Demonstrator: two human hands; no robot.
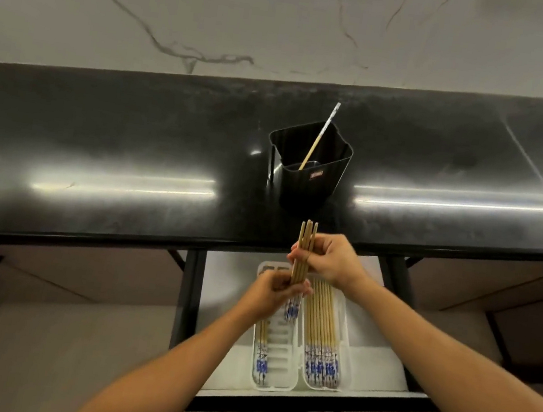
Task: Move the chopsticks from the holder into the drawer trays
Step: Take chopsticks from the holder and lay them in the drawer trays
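Note:
A small bundle of wooden chopsticks (305,245) with blue-patterned ends is held upright over the open drawer. My left hand (272,292) grips the bundle low down and my right hand (328,258) grips it higher up. A black holder (318,184) stands on the dark counter with one chopstick (320,136) leaning inside it. Below, the left white tray (275,351) holds a few chopsticks along its left side. The right white tray (346,350) is packed with several chopsticks (320,333).
The dark glossy counter (131,159) runs across the view, backed by a marble wall (254,13). The white-lined drawer (377,361) is pulled out below the counter's front edge, with a black frame around it. Cabinet fronts flank the drawer on both sides.

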